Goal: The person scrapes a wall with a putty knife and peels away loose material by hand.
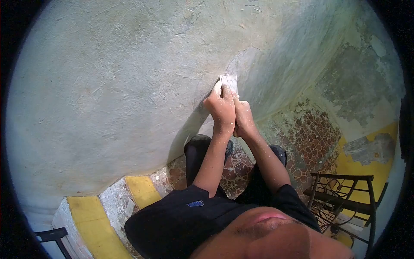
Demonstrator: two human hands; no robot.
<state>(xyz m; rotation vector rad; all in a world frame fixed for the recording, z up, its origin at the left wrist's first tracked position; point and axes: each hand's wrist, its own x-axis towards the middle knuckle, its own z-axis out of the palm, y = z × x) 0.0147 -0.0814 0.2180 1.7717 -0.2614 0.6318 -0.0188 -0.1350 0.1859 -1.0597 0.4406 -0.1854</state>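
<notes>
A small flat scraper, its pale rectangular blade smeared with white, meets the painted wall in front of me. My left hand is closed round it, fingers along the left side of the blade. Pressed up against it from the right, my right hand is closed on the lower part of the same tool. Whatever handle there is lies hidden inside my hands. Pale flecks cling to both hands and forearms. Near the blade the wall surface looks scuffed and patchy.
Yellow-and-white steps are at lower left, with a dark metal bar beside them. A rusty metal frame stands at lower right. Debris dusts the patterned floor tiles. The right-hand wall has bare grey patches.
</notes>
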